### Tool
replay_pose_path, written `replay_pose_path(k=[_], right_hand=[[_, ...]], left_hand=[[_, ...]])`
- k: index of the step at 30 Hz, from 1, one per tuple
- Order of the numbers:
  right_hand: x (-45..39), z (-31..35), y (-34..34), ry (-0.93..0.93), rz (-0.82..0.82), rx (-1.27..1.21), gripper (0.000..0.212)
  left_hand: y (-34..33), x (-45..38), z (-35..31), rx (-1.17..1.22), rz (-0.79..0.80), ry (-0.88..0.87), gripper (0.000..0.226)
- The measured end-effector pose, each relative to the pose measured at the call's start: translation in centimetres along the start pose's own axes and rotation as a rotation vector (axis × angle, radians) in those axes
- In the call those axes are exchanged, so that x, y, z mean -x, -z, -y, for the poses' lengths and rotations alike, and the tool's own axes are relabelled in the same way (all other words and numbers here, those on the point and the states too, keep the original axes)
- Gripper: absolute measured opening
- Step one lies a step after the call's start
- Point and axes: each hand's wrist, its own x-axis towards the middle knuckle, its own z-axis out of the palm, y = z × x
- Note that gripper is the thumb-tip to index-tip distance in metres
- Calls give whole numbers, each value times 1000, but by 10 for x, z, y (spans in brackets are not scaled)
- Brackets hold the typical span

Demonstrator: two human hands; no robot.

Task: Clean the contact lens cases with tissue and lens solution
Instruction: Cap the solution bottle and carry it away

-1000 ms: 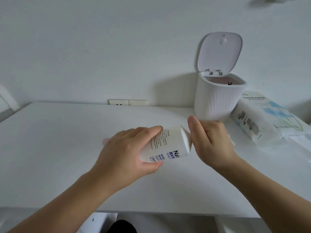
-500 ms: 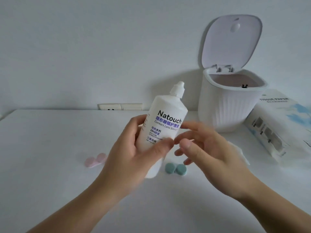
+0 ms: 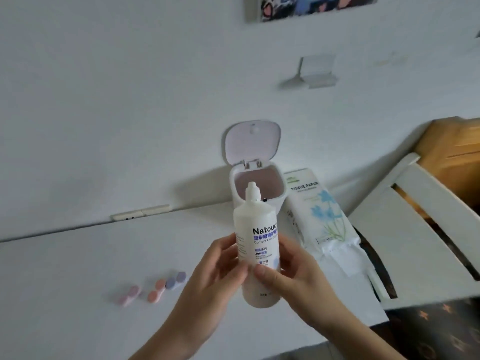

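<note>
A white lens solution bottle (image 3: 255, 237) stands upright in the air above the white table (image 3: 65, 276), its nozzle uncapped and pointing up. My left hand (image 3: 215, 279) wraps its left side and my right hand (image 3: 293, 279) grips its lower right, thumb across the front. On the table to the left lie three lens cases: a pink one (image 3: 127, 295), an orange one (image 3: 156, 291) and a blue-purple one (image 3: 175, 279). A pack of tissue paper (image 3: 319, 211) lies at the right with a tissue pulled out of its near end.
A small white bin (image 3: 259, 201) with its lid flipped up stands at the wall behind the bottle. A white slatted chair or frame (image 3: 420, 229) and a wooden piece (image 3: 452, 152) are off the table's right edge. A socket strip (image 3: 141, 213) runs along the wall.
The bottle went from lying tilted to upright, and my right hand has closed on it. The view swung up and left, so other lens cases now show.
</note>
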Motion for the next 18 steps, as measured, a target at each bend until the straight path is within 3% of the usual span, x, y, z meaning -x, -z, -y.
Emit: replay_pose_path(k=[3,9,14,18], right_hand=[[45,19,23,-36,-134,4,48],[164,-5,56,-63,-485,-91,51],[274,-41,45,-75,-924,-266,52],[346,-64,25,-157,-1274,-318,45]], left_hand=[[-26,6,-13,-76,137,24,43],[-51,-7,-1,-258,147,-17,33],[-99,-14,31,-429,444,5,12],[-173,-9,45,-511,675,14,21]])
